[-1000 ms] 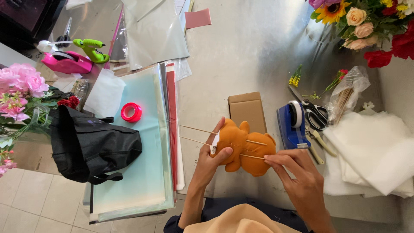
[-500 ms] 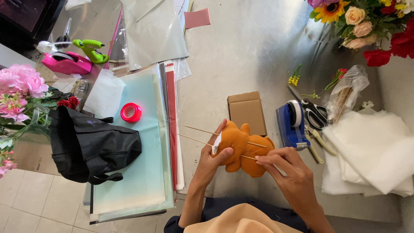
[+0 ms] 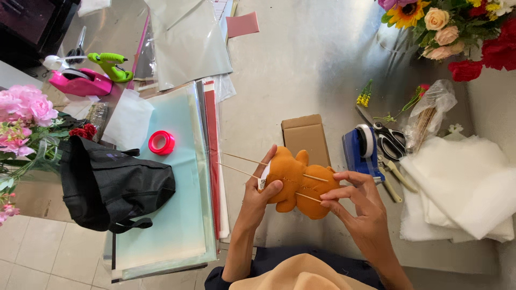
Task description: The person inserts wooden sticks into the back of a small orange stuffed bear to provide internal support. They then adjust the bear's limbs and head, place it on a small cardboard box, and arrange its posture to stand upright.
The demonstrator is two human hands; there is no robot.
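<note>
The orange stuffed bear [image 3: 298,182] sits between my two hands, lifted just above the grey table [image 3: 301,70] and close in front of my body. Its long axis runs slantwise, head end up toward my left hand, legs down toward my right. Two thin wooden sticks [image 3: 242,165] cross it along nearly the same slant: their free ends jut out past my left hand, up and to the left, and their near ends come out on the right side of the bear, right at my right fingertips.

My left hand [image 3: 260,196] is wrapped around the head end, thumb pressed across the front of the plush and fingers curled behind it, so it is closed firmly on the bear. My right hand [image 3: 357,201] is nearer the stick ends: thumb and forefinger are pinched together on the lower stick where it leaves the fabric, while the other fingers are fanned loosely above it.

Just beyond the bear, past my fingertips, a small flat piece of brown cardboard [image 3: 306,137] lies on the table. Beyond my right hand stand a blue tape dispenser [image 3: 363,147] and a pair of scissors [image 3: 389,139], with a heap of white tissue sheets [image 3: 462,188] further right. Well off to the left of my left hand lie stacked wrapping sheets [image 3: 183,177], a red tape roll [image 3: 161,142] on them, and a black bag [image 3: 110,185].
</note>
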